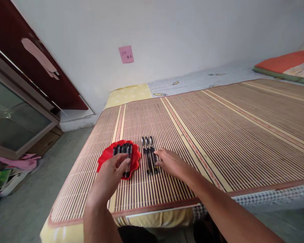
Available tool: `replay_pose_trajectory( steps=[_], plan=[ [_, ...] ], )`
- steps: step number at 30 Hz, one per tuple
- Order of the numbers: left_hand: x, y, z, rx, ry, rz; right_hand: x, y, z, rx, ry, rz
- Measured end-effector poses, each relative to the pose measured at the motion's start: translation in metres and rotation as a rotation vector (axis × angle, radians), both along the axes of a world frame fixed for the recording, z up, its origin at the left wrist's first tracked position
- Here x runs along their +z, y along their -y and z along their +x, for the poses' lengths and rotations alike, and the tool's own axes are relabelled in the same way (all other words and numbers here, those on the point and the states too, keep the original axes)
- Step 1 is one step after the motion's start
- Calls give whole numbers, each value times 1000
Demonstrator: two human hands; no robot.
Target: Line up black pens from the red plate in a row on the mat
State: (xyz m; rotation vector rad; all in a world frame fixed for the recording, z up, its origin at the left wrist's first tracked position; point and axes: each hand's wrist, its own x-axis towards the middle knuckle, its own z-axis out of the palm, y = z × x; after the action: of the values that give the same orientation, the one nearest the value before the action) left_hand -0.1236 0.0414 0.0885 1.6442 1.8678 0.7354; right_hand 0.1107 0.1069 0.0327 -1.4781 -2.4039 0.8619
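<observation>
Several black pens point(122, 148) lie side by side in a red scalloped plate point(106, 153). My left hand point(111, 168) reaches over the plate, thumb and forefinger closed about the rightmost pen point(128, 163) there. To the right of the plate, three more black pens point(149, 157) form a row on the striped mat, their caps pointing away from me. Beside that row is my right hand point(168, 162), its thumb and forefinger apart, the fingertips at the edge of the rightmost pen. The palm side of both hands is hidden.
A striped bamboo mat point(192, 135) covers the bed. Folded orange and green bedding point(281, 64) lies at the far right. Behind the bed is a white wall with a pink note point(126, 54). A glass-fronted cabinet point(15, 111) stands on the left.
</observation>
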Motion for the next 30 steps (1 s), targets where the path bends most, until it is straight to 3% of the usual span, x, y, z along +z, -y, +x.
replay_pose_trajectory(
  steps=[30],
  plan=[
    [-2, 0, -6, 49, -61, -36, 4, 3, 1, 4, -19, -23]
  ],
)
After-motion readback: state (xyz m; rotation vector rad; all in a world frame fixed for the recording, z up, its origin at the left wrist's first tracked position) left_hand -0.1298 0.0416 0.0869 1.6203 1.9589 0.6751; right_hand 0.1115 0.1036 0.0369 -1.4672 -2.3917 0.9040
